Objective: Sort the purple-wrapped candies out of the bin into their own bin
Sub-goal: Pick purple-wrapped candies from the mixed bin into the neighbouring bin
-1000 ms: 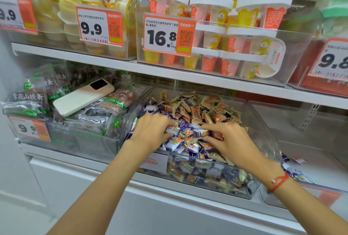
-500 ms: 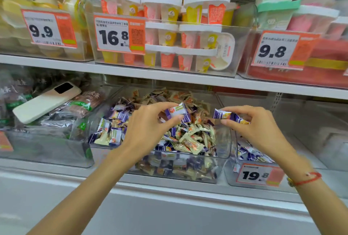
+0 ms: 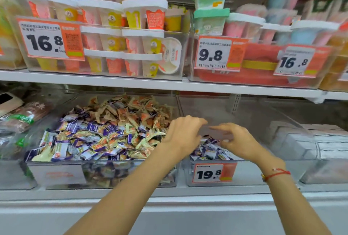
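Sorting barely begun: small purple heap [image 3: 209,151] in right bin [image 3: 207,183], many left in mixed bin [image 3: 56,175], both hands [image 3: 183,133] [image 3: 238,140] released, empty.

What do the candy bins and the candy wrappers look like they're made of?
The mixed bin and the purple-candy bin look like clear rigid plastic: contents show through their glossy walls. The candy wrappers seem thin shiny plastic or foil film, crinkled with crimped ends.

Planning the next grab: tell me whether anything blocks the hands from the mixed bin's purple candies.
Nothing visible does. The mixed bin is open-topped, purple-wrapped candies lie exposed on the heap, and the left hand and right hand hover just beside it over the purple bin.
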